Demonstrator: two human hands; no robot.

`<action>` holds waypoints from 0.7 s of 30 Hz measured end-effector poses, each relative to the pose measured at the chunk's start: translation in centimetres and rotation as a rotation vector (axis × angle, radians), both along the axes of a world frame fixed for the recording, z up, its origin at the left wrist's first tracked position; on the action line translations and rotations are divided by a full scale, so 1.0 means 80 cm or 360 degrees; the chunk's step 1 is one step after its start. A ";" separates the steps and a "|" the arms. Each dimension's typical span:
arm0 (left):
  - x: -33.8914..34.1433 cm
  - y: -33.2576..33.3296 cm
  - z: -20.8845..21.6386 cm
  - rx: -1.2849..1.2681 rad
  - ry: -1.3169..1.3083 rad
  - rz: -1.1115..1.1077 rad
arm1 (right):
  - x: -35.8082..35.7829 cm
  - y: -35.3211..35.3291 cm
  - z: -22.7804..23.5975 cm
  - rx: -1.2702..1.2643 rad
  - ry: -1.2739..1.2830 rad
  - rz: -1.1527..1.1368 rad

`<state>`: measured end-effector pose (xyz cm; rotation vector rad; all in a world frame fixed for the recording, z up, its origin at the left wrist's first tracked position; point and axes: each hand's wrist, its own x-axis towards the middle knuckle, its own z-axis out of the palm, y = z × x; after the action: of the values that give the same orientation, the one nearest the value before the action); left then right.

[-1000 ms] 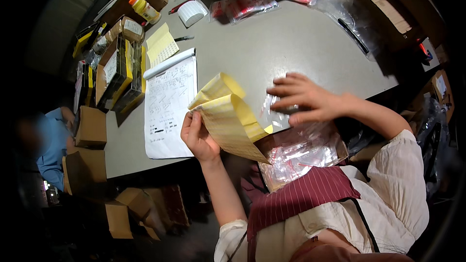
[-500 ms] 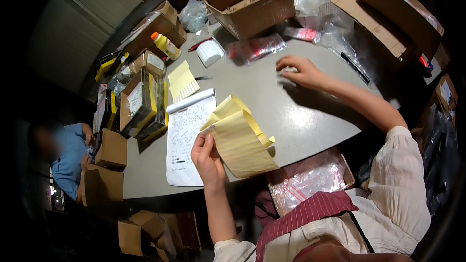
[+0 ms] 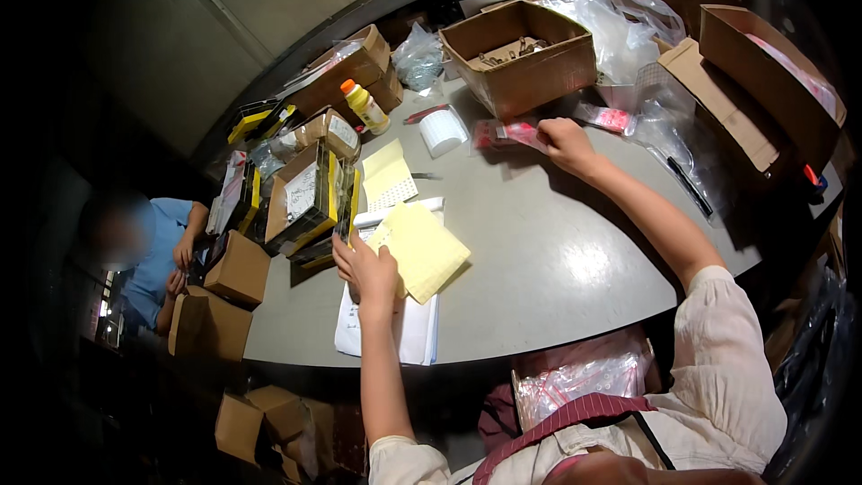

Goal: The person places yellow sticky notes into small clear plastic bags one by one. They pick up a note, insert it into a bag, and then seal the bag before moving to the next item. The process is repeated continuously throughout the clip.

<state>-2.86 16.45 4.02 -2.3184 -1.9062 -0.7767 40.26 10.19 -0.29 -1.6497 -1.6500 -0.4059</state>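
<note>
My left hand (image 3: 370, 271) pinches the left edge of a folded yellow ruled sheet (image 3: 429, 250) between thumb and fingers. Under the sheet lies a white writing pad (image 3: 391, 332) with handwriting, now largely covered. Out at the far middle of the table, my right hand (image 3: 570, 148) is closed on the near end of a clear plastic bag with red print (image 3: 510, 133). Its fingertips are partly hidden by the hand. Beyond the pad lies another yellow sheet (image 3: 386, 175) with rows of small marks.
A cardboard box with small metal-looking pieces (image 3: 512, 72) stands at the back. Yellow-and-black boxes (image 3: 301, 198) and a yellow bottle with orange cap (image 3: 364, 108) line the left. A black pen (image 3: 690, 187) lies right. Clear bags fill a box (image 3: 584, 377) below the table edge. A co-worker (image 3: 148, 251) sits left.
My right hand has reached farther out and taken hold of the plastic bag. My left hand has carried the yellow sheet up and left, over the pad. The view has shifted.
</note>
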 end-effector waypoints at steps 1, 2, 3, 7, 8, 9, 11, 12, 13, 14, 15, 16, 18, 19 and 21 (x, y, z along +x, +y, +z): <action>0.010 -0.004 0.000 0.0035 -0.0162 -0.0181 | -0.007 0.000 0.008 -0.0029 0.0474 0.0239; 0.020 -0.005 0.000 0.0072 -0.0322 -0.0366 | -0.014 -0.002 0.015 -0.0065 0.0947 0.0478; 0.032 -0.009 -0.004 0.0099 -0.0482 -0.0548 | -0.025 -0.007 0.018 -0.0120 0.1423 0.0714; 0.128 -0.039 0.001 -0.0392 -0.1384 -0.1085 | -0.108 -0.037 0.055 -0.0482 0.1881 0.1379; 0.147 -0.044 0.008 -0.0607 -0.1677 -0.1207 | -0.113 -0.041 0.062 -0.0662 0.1760 0.1427; 0.166 -0.050 0.013 -0.0831 -0.1970 -0.1340 | -0.105 -0.043 0.064 -0.0760 0.1616 0.1410; 0.171 -0.058 0.008 -0.0697 -0.1980 -0.1303 | -0.106 -0.052 0.088 -0.0747 0.1601 0.1220; 0.181 -0.062 0.006 -0.0642 -0.1992 -0.1308 | -0.095 -0.059 0.101 -0.0669 0.1531 0.1077; 0.188 -0.066 -0.003 -0.0661 -0.1953 -0.1314 | -0.086 -0.065 0.110 -0.0655 0.1437 0.1038; 0.188 -0.069 -0.020 -0.0677 -0.1920 -0.1288 | -0.097 -0.079 0.130 -0.0641 0.1214 0.0987; 0.187 -0.070 -0.029 -0.0698 -0.1886 -0.1277 | -0.105 -0.094 0.148 -0.0611 0.0989 0.0927; 0.187 -0.076 -0.023 -0.0640 -0.1785 -0.1335 | -0.101 -0.096 0.148 -0.0591 0.0870 0.0891; 0.188 -0.086 -0.008 -0.0531 -0.1574 -0.1441 | -0.091 -0.098 0.142 -0.0547 0.0638 0.0823; 0.182 -0.086 -0.005 -0.0543 -0.1531 -0.1418 | -0.100 -0.101 0.146 -0.0490 0.0716 0.0838; 0.171 -0.084 -0.001 -0.0569 -0.1452 -0.1375 | -0.101 -0.108 0.159 -0.0843 0.0905 0.0797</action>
<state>10.79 9.70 3.94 -3.4427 -1.1110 -1.9704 32.17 1.55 12.39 -1.4284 -1.7054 0.7399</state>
